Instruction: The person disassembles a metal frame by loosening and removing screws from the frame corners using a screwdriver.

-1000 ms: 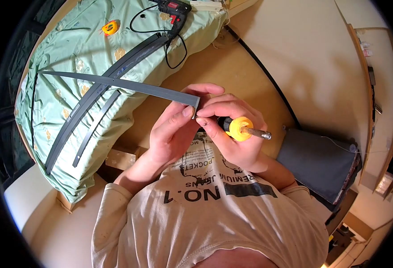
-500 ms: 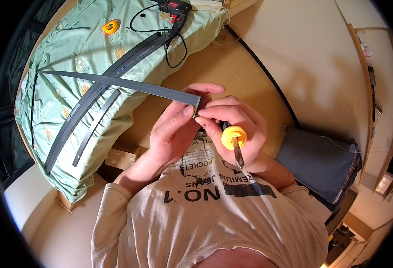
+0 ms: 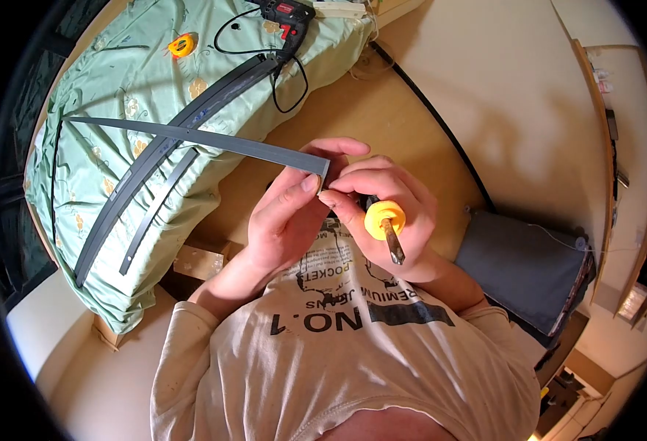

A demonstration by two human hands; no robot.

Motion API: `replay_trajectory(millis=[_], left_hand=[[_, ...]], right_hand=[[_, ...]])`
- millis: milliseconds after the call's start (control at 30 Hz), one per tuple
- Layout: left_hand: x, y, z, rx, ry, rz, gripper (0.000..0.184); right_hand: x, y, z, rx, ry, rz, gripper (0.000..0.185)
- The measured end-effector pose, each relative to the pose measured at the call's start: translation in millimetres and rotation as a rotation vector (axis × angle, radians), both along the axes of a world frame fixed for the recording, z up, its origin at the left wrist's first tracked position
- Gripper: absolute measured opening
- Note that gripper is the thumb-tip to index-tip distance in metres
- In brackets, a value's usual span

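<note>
My left hand (image 3: 283, 202) is closed around the near end of a long dark grey strip (image 3: 242, 145), thumb on its edge. The strip's far end reaches over the bed-like surface. My right hand (image 3: 404, 198) has its thumb and index finger pinched together right at the strip's end; whatever is between them is too small to make out. Tucked in that same hand is a tool with a yellow collar (image 3: 383, 219), a dark handle mostly hidden by the fingers, and a brown-stained metal shaft pointing up toward me.
Green floral cloth (image 3: 88, 95) covers the surface at left. On it lie a wide dark curved profile (image 3: 128, 184), a shorter grey strip (image 3: 160, 209), a yellow tape measure (image 3: 183, 45) and a corded drill (image 3: 288, 18). A dark grey fabric box (image 3: 522, 264) stands at right.
My right hand has shifted slightly, and the tool's shaft tip has tilted a little upward in view. My left hand and the strip stay almost still.
</note>
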State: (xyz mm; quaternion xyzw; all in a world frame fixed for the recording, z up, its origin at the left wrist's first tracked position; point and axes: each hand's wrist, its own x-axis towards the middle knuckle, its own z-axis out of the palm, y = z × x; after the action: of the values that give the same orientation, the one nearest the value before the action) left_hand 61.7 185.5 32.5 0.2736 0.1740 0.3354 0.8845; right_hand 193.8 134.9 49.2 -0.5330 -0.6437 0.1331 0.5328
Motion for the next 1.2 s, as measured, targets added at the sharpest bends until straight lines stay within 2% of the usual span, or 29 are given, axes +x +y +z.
replay_trajectory(millis=[67,233,300,433,500,600,1200], left_hand=[[-4.1,4.1,-9.9,0.039,-0.154,-0.094,0.054],[-5.1,4.0,-8.1,0.024,-0.145,-0.085,0.054],[-5.3,3.8,-9.6,0.019,-0.149,-0.079,0.054],[-4.1,3.3,-8.8,0.016,-0.154,-0.077,0.053],[-2.7,3.0,-7.4,-0.006,-0.143,-0.061,0.052],[-3.0,3.6,-7.3,0.007,-0.126,-0.055,0.052],[-2.9,1.8,-6.7,-0.005,-0.121,-0.054,0.052]], right_hand=[[0.2,-0.1,2.8,-0.005,-0.020,-0.001,0.026],[-0.2,-1.8,3.8,-0.050,0.010,0.011,0.028],[1.8,0.3,0.3,0.062,-0.078,0.024,0.027],[1.2,-1.1,0.1,0.060,-0.094,0.024,0.026],[-0.3,-1.9,4.5,-0.040,-0.013,0.024,0.025],[-1.8,-2.1,4.6,-0.053,0.064,0.047,0.025],[5.0,-0.3,7.3,-0.077,0.108,0.065,0.026]])
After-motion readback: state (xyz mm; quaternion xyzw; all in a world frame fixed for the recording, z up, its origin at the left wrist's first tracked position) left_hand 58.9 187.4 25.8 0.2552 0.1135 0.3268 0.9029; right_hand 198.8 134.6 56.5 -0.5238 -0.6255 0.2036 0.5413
